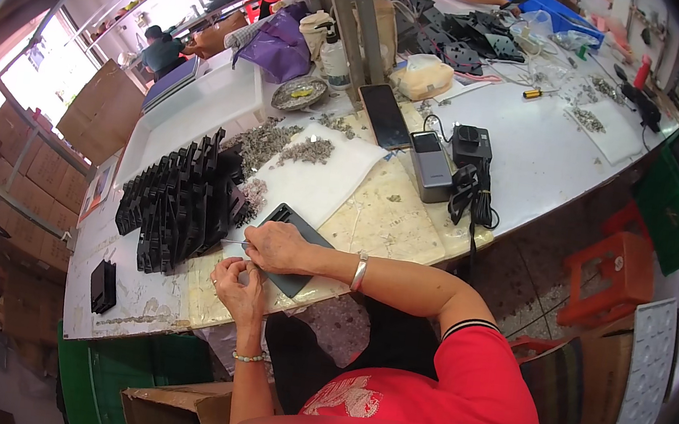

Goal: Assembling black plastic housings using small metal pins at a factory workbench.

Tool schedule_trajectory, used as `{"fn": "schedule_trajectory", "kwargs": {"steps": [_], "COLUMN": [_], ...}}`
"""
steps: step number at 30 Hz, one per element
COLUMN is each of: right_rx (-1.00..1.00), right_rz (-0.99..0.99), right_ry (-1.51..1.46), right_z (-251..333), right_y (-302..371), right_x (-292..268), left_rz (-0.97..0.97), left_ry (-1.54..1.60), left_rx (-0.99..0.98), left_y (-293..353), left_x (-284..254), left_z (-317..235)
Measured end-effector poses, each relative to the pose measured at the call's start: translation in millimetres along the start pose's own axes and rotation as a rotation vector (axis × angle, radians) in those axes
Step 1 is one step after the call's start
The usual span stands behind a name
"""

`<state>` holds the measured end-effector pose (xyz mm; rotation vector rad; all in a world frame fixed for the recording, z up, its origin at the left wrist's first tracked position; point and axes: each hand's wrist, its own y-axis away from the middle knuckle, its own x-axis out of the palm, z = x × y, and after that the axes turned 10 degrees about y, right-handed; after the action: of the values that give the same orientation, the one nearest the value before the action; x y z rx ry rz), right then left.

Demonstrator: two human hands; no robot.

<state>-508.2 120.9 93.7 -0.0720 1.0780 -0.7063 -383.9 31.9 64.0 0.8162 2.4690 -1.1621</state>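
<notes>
My right hand (276, 248) is closed over a dark grey flat panel (302, 223) at the table's near edge. A thin pale shaft (232, 241) sticks out leftward from its fingers; the rest of that tool is hidden in the grip. Just below it, my left hand (239, 286) is pinched, its fingertips close to the right hand; whatever they hold is too small to make out. Stacked black plastic parts (180, 201) stand left of both hands. Beyond the panel, small metal pieces (306, 150) lie heaped on a white sheet (323, 176).
A single black part (103, 286) lies at the table's left corner. Farther back are a phone (385, 116), a grey power bank (430, 165) and a black adapter with coiled cable (472, 148). An orange stool (610, 275) stands right of the table. Other people work in the background.
</notes>
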Motion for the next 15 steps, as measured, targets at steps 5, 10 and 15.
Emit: {"fn": "schedule_trajectory", "kwargs": {"steps": [5,10,15], "right_rx": [-0.011,-0.020,-0.015], "right_rz": [-0.002,0.014,0.021], "right_ry": [0.002,-0.008,0.000], "right_z": [-2.9,0.4,-0.2], "right_y": [0.4,1.1,1.6], "right_x": [3.2,1.0,1.4], "left_rz": [0.006,0.011,0.012], "left_ry": [-0.006,0.004,0.003], "left_rx": [0.010,-0.030,-0.021], "left_y": [0.2,0.3,0.2], "left_x": [1.6,-0.2,2.1], "left_z": [1.7,-0.1,2.8]}}
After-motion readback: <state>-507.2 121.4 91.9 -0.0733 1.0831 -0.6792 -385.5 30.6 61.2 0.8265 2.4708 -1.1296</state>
